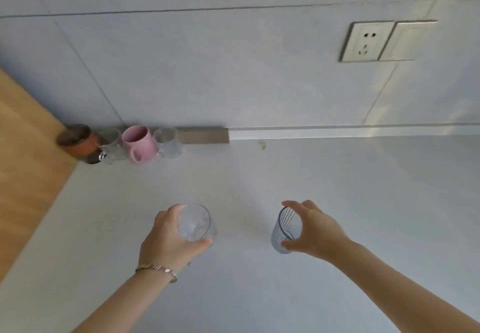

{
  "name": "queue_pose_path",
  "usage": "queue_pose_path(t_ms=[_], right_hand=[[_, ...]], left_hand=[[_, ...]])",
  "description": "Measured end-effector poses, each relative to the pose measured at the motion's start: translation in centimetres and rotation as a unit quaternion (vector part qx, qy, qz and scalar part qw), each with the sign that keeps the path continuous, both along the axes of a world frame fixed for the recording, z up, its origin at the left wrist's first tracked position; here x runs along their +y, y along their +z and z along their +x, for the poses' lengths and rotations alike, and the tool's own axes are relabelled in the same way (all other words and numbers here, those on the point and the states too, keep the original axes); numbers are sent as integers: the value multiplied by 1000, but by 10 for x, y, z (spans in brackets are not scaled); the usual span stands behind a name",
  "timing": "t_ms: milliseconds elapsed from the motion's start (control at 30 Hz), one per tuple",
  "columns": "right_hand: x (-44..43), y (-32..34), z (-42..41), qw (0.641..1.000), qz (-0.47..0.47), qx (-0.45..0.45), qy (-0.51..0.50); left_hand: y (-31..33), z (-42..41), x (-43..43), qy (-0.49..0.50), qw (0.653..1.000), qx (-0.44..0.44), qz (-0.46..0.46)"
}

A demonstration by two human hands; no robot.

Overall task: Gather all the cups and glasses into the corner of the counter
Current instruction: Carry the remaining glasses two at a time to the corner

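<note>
Left hand (166, 239) fingers (204, 242) clamp clear glass (194, 225); right hand (315, 231) fingers clamp ribbed tumbler (284, 231) at its 3 o'clock; presumably fragile, slick: grip mid-wall

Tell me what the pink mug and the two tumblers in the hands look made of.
Pink mug: likely glazed ceramic, opaque, thick-walled, soft sheen. Clear tumbler, in the left hand: smooth glass or clear plastic; the counter shows through it. Ribbed tumbler, in the right hand: blue-grey tinted, see-through, fine vertical ribs; glass or plastic, hard to tell.
</note>
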State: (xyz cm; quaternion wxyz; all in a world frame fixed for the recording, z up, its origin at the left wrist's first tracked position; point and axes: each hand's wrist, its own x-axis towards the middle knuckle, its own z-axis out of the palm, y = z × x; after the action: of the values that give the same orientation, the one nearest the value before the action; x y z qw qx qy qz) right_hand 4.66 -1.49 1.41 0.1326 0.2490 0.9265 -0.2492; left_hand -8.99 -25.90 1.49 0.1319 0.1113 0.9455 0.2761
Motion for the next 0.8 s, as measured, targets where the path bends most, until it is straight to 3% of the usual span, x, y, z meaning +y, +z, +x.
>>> queue_pose_path(t_ms=[133, 300, 567, 800], right_hand=[[-64, -9, -82, 1000, 7, -22, 16], [-112, -12, -186, 999, 4, 14, -28], [-102, -17, -333, 995, 40, 40, -86], [-92, -31, -371, 991, 54, 46, -116]], left_hand=[[3, -59, -72, 8, 999, -14, -30], [2, -115, -133, 16, 999, -18, -46], [-13, -166, -171, 63, 997, -19, -29], [-23, -188, -177, 73, 996, -40, -30]])
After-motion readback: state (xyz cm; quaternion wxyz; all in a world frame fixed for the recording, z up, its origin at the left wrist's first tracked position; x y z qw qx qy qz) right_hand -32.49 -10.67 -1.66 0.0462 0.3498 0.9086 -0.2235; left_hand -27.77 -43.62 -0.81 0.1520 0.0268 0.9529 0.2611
